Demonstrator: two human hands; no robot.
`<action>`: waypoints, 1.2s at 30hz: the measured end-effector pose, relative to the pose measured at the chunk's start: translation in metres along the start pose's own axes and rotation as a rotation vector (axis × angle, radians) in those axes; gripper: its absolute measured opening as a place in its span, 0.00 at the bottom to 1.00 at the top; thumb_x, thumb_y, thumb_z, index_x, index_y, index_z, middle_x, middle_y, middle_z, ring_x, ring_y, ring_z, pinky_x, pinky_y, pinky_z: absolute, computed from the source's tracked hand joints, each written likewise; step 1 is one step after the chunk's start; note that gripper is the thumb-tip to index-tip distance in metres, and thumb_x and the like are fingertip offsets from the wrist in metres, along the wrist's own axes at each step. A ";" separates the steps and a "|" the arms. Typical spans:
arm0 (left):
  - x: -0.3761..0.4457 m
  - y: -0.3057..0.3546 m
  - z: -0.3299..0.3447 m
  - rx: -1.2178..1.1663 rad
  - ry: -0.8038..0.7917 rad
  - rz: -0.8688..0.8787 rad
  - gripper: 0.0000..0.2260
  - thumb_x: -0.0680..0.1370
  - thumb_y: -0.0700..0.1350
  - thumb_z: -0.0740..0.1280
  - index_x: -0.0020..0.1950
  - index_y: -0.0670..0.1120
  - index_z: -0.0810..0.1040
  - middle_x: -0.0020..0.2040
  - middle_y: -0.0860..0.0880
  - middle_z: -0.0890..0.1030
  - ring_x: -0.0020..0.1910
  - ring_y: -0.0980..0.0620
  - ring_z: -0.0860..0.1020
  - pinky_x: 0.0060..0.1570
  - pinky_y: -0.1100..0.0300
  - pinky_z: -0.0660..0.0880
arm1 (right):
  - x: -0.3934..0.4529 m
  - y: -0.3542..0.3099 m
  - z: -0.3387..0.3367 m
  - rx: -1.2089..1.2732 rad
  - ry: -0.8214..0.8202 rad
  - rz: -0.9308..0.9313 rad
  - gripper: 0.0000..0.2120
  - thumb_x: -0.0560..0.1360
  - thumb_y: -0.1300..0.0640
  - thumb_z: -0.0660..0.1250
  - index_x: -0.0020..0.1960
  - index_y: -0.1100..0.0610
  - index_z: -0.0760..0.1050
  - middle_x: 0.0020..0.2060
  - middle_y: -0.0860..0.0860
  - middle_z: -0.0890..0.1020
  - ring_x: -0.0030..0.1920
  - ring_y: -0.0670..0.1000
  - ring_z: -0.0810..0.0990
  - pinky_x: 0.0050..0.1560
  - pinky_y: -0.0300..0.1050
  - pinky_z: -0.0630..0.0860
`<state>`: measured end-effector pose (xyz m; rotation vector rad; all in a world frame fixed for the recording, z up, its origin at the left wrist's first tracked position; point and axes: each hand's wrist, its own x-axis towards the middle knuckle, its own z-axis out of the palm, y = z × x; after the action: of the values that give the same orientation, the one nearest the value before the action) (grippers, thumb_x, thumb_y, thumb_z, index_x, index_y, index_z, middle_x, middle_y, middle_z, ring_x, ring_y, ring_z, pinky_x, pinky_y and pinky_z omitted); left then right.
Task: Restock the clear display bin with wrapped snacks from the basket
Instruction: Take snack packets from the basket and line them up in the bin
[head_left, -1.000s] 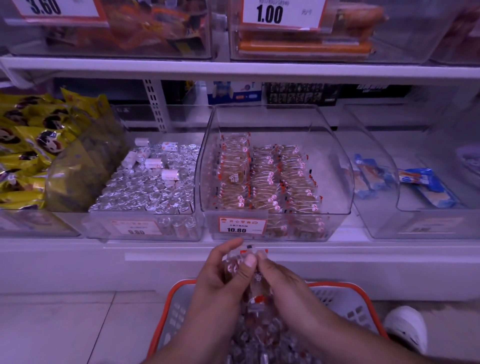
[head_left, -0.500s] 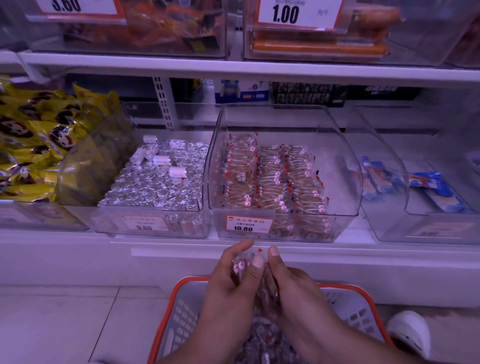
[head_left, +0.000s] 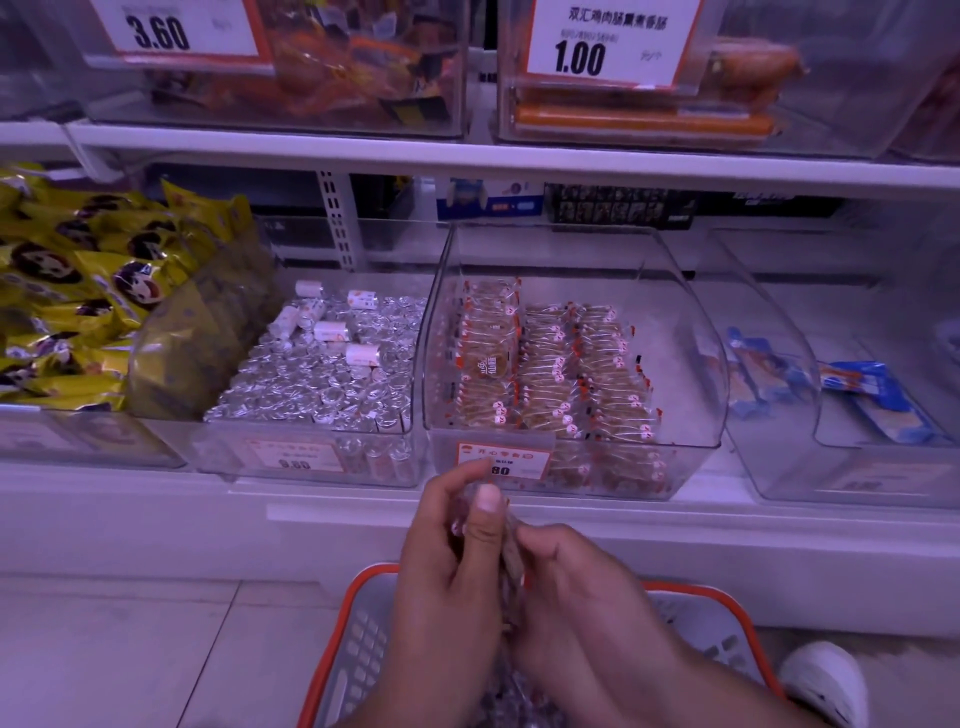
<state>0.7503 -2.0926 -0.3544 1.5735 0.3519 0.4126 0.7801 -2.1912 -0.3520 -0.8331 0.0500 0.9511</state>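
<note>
Both hands meet just above the basket, and between them stands a small stack of wrapped snacks (head_left: 511, 551), held on edge. The left hand (head_left: 452, 561) grasps the stack with curled fingers behind it and the thumb laid flat across the front; the right hand (head_left: 566, 582) closes on it from the other side, seemingly squaring the packets so they go in as one tidy block. Directly under the wrists sits the orange-rimmed basket (head_left: 374, 613), with more wrapped pieces dimly visible at its bottom, close enough that a dropped packet would fall back in. Just ahead of the fingertips is the clear display bin (head_left: 691, 364), its price label (head_left: 504, 462) almost touching the left thumb; packets inside stand in neat rows filling its left part, leaving bare floor on the right for this batch. Left of that is a bin of silver-wrapped sweets (head_left: 322, 384), beyond it yellow packets (head_left: 78, 291); to the right, blue-wrapped bars (head_left: 878, 400).
</note>
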 end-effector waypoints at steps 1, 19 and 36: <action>0.001 0.001 -0.002 0.032 -0.005 0.029 0.15 0.74 0.62 0.62 0.57 0.60 0.79 0.45 0.50 0.83 0.43 0.56 0.81 0.46 0.59 0.77 | -0.003 -0.006 0.001 0.004 -0.066 -0.005 0.21 0.70 0.57 0.63 0.59 0.63 0.80 0.54 0.59 0.83 0.46 0.53 0.83 0.44 0.46 0.80; 0.094 0.029 -0.079 0.706 -0.047 0.290 0.22 0.80 0.54 0.57 0.73 0.51 0.68 0.67 0.49 0.73 0.65 0.45 0.71 0.64 0.48 0.69 | 0.096 -0.146 0.005 -2.140 0.262 -0.564 0.30 0.76 0.48 0.69 0.75 0.50 0.66 0.65 0.55 0.73 0.66 0.54 0.70 0.66 0.42 0.66; 0.092 0.016 -0.069 1.005 -0.160 0.317 0.26 0.80 0.54 0.59 0.77 0.51 0.59 0.75 0.50 0.64 0.79 0.48 0.52 0.76 0.49 0.49 | 0.143 -0.129 0.002 -1.898 0.293 -0.167 0.46 0.76 0.60 0.67 0.80 0.50 0.38 0.78 0.58 0.33 0.78 0.58 0.34 0.77 0.50 0.44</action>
<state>0.7993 -1.9893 -0.3322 2.6482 0.1803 0.3624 0.9605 -2.1290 -0.3271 -2.6411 -0.7740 0.4719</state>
